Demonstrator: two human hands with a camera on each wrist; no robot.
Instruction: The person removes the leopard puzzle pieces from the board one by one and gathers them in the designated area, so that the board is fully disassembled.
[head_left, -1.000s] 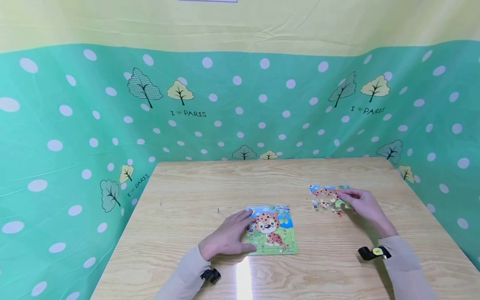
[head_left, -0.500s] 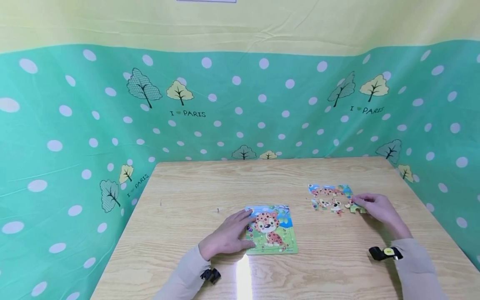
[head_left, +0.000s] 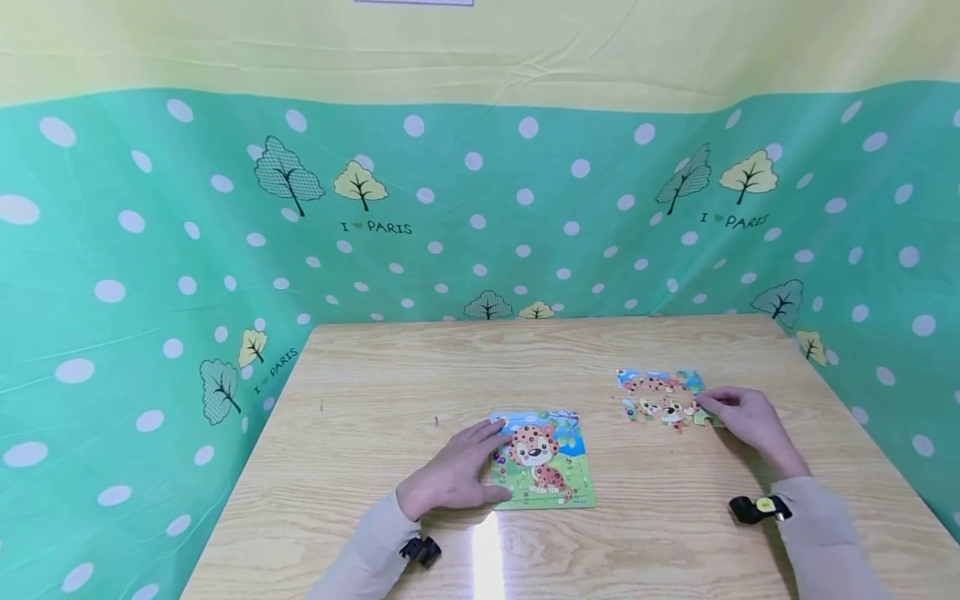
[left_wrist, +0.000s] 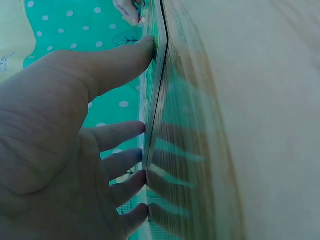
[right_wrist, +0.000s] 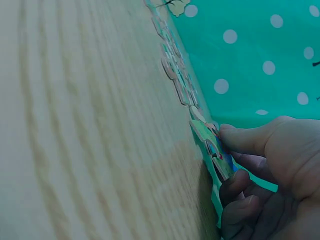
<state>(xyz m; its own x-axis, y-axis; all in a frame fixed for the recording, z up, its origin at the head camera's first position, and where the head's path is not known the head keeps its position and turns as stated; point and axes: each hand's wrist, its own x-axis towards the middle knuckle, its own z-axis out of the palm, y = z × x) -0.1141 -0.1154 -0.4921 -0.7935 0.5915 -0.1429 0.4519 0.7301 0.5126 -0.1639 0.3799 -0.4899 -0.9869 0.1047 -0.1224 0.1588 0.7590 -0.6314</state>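
A square picture board (head_left: 551,471) printed with a leopard cub lies flat on the table. My left hand (head_left: 453,473) rests on its left side, thumb and fingers spread; in the left wrist view the fingertips touch along the board's edge (left_wrist: 159,75). Farther off to the right, my right hand (head_left: 750,417) pinches a green jigsaw piece (head_left: 705,419) between thumb and fingers. This piece (right_wrist: 206,135) looks tilted in the right wrist view, at the end of a row of flat pieces. Partly joined jigsaw pieces (head_left: 656,385) with leopard face parts lie left of that hand.
The wood-grain table (head_left: 390,367) carries a bright light streak (head_left: 487,554) near its front. A tiny dark speck (head_left: 437,421) lies left of the board. A green dotted curtain (head_left: 450,208) hangs behind and along both sides.
My right hand shifted right with the green jigsaw piece, away from the leopard face pieces, then came slightly back left toward them. The left hand has stayed on the board.
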